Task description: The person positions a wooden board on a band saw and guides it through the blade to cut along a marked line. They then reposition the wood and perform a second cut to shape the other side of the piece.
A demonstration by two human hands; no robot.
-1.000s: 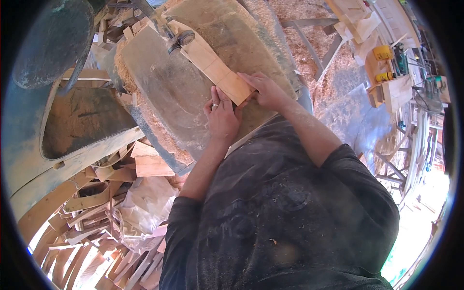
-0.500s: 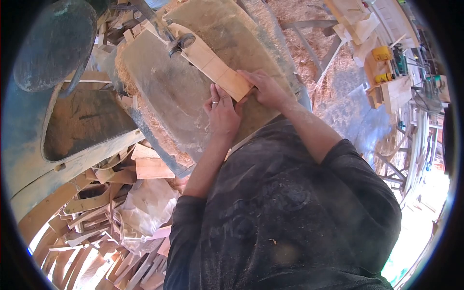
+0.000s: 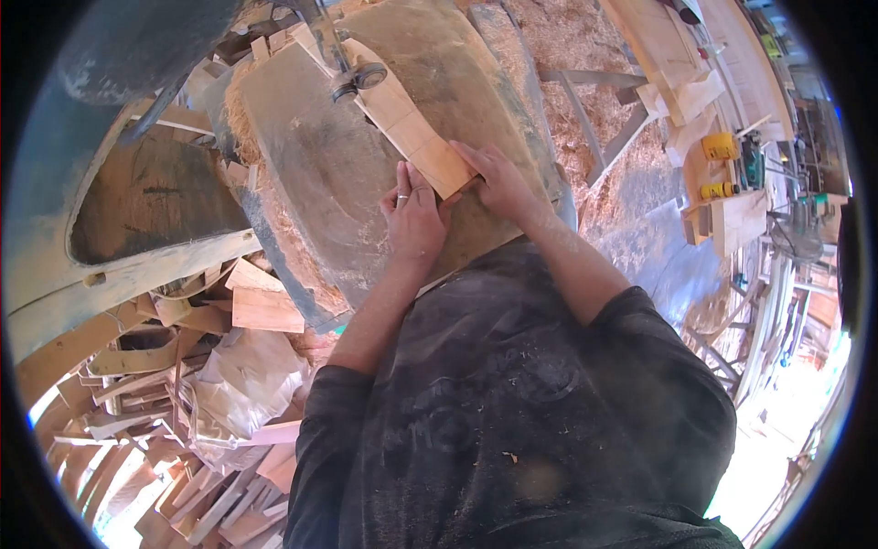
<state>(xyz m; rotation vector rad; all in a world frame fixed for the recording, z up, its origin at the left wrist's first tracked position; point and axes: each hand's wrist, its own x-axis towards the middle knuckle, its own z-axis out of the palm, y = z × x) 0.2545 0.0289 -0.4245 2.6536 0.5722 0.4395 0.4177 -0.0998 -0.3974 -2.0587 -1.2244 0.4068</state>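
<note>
A thick wooden block [image 3: 413, 130] with pencil lines across its top lies on the dusty machine table [image 3: 311, 169]. Its far part reaches under the round guide wheels [image 3: 359, 80] of what looks like a bandsaw; the blade itself cannot be made out. My left hand [image 3: 417, 218], with a ring on one finger, grips the left side of the near end. On the opposite side, my right hand [image 3: 501, 186] holds the same end, fingers against the edge and the thumb side partly hidden. A thin strip of wood shows along the block's left edge near the wheels.
The machine's big frame [image 3: 41, 284] stands on the left. Below it lie piled wood offcuts [image 3: 265, 306] and a plastic bag [image 3: 251, 375]. Sawdust [image 3: 576, 110] covers the floor beyond the table. At right, a yellow tape-like object [image 3: 720, 146] sits among boards.
Both hands have pushed the block slightly farther under the guide wheels, keeping the same grip. The whole view has shifted a little with my head.
</note>
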